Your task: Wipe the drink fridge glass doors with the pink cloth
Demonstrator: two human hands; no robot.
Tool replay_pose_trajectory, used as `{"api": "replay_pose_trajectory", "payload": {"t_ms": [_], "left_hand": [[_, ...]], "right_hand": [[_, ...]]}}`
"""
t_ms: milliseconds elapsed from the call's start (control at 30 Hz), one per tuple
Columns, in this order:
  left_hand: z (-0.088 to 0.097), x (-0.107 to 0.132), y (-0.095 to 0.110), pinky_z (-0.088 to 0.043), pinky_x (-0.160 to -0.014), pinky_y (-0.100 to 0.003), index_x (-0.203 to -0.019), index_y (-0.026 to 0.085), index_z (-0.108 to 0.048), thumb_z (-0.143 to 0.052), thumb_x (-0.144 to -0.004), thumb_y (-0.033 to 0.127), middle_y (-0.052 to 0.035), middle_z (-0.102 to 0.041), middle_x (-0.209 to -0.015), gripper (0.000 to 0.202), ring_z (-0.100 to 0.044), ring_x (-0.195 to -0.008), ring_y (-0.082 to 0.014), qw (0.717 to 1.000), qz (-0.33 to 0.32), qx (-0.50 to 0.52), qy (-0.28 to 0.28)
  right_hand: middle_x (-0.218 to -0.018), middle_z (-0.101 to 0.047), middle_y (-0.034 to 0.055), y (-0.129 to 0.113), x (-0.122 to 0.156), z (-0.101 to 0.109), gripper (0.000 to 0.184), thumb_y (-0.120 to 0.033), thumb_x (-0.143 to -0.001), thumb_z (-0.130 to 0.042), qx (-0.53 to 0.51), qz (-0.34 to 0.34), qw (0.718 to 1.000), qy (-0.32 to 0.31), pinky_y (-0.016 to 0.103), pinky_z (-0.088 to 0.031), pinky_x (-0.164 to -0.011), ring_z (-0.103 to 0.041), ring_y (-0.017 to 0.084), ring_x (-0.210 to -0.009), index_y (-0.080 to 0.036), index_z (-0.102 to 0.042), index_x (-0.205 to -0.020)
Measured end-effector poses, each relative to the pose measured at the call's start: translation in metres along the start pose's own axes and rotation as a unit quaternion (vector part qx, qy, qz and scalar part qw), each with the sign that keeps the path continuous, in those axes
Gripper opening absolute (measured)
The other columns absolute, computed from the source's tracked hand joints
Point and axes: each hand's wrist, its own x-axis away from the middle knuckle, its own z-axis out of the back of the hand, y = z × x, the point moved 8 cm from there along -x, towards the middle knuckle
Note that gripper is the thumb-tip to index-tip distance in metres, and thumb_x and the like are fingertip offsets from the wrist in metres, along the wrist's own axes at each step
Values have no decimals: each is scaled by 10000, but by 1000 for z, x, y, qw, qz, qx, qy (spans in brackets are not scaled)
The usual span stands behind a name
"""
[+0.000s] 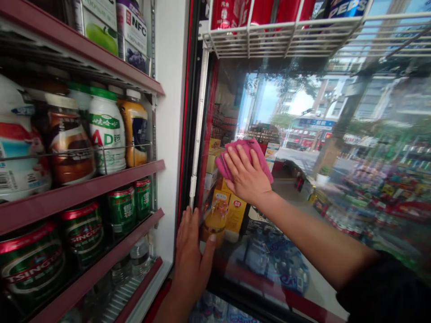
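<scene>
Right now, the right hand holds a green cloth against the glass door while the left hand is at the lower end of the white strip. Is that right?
Not quite: the head view shows that the cloth is pink, not green. The right hand holds it against the glass door, and the left hand is at the white strip's lower end.

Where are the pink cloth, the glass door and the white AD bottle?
Pink cloth (pixel 263 158), head view: on its right part.
Glass door (pixel 296 179), head view: on the pane, right of the cloth.
White AD bottle (pixel 107 128), head view: middle of its front.
</scene>
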Motion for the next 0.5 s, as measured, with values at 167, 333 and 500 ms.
{"api": "replay_pose_trajectory", "payload": {"t_ms": [167,333,500], "left_hand": [[11,-4,0,-315,-1374,-668,-1794,338,-191,-574,-1087,393,-120,-234,-1882,806,-249,-1744,-335,1000,12,-1,8],[9,-5,-7,-302,-1377,-676,-1793,349,-189,-574,-1088,394,-115,-210,-1888,804,-230,-1750,-336,1000,25,-11,6],[1,0,-19,-295,-1382,-668,-1794,337,-185,-574,-1089,394,-124,-211,-1887,808,-223,-1752,-336,999,39,-12,-12]], "right_hand": [[-1871,-235,202,-5,-95,4,861,-423,-1034,-600,-15,11,1000,21,702,-77,-1414,-184,435,-1742,-60,-308,-1757],[-1866,-231,225,-6,-136,8,825,-304,-1004,-516,-51,-43,994,83,745,-19,-1405,-137,440,-1751,-6,-300,-1742],[-1872,-188,240,-25,-127,-10,775,-222,-1023,-447,-52,-82,992,80,719,-9,-1418,-113,446,-1753,34,-280,-1735]]}}
